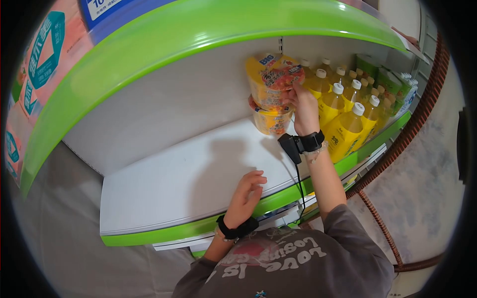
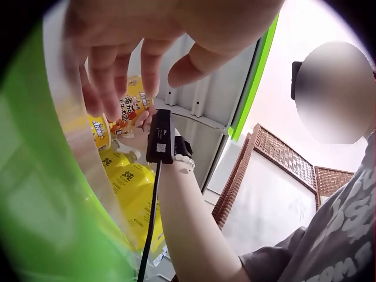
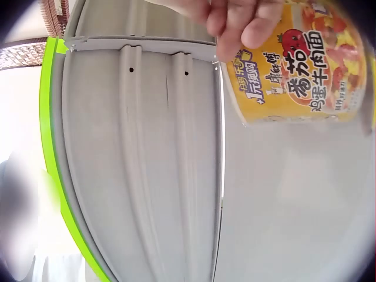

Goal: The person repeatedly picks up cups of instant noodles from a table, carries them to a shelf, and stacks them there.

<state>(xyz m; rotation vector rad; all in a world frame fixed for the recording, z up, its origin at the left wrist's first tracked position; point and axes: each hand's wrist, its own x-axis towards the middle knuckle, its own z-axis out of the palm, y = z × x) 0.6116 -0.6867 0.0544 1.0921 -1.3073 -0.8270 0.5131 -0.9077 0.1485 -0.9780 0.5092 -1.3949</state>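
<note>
In the head view my right hand (image 1: 304, 105) grips the right side of a yellow-and-red instant noodle cup (image 1: 266, 82), which is tilted a little. This cup is right over a second noodle cup (image 1: 272, 121) that stands on the shelf. From the right wrist view, curled fingers (image 3: 241, 23) lie against the side of the upper noodle cup (image 3: 305, 70), with its tomato picture and printed label showing. My left hand (image 1: 244, 197) hovers over the front of the shelf, fingers loosely bent and nothing in them.
Yellow drink bottles (image 1: 343, 121) with white caps stand in rows right of the cups, with green packs (image 1: 390, 82) behind. A green-edged upper shelf (image 1: 198, 42) arches overhead, and the white lower shelf (image 1: 154, 191) has a green front lip. Pink packages (image 1: 54, 54) sit above left.
</note>
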